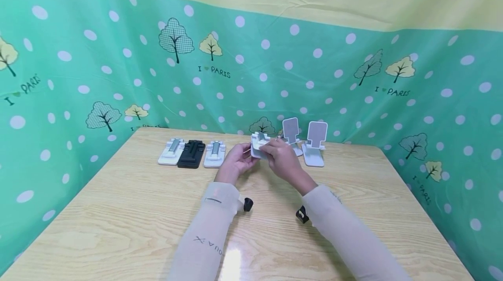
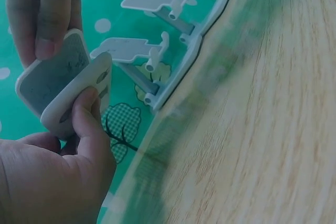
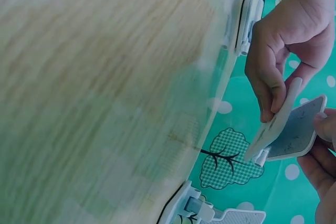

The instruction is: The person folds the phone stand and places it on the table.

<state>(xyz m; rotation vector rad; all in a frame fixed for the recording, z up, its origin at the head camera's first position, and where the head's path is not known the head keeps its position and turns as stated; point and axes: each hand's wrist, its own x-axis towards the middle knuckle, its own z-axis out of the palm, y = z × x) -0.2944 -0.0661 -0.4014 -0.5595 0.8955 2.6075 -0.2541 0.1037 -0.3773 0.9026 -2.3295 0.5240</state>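
Note:
A white folding phone stand (image 1: 256, 143) with a grey pad is held up over the back of the table between both hands. My left hand (image 1: 235, 164) grips its white base (image 2: 67, 103), thumb on the underside and fingers beneath. My right hand (image 1: 284, 159) pinches the stand's grey-padded plate (image 3: 297, 132) by its edge, thumb on the pad. In both wrist views, plate and base stand apart at an angle, partly unfolded. Just right of the hands are two white phone stands, one (image 1: 291, 130) partly behind my right hand and the other (image 1: 316, 134) fully unfolded and upright.
Left of the hands, a white folded stand (image 1: 169, 155), a black folded stand (image 1: 191, 155) and another white one (image 1: 214, 157) lie in a row on the wooden table (image 1: 129, 220). A green dotted curtain (image 1: 235, 84) hangs behind the table and along its sides.

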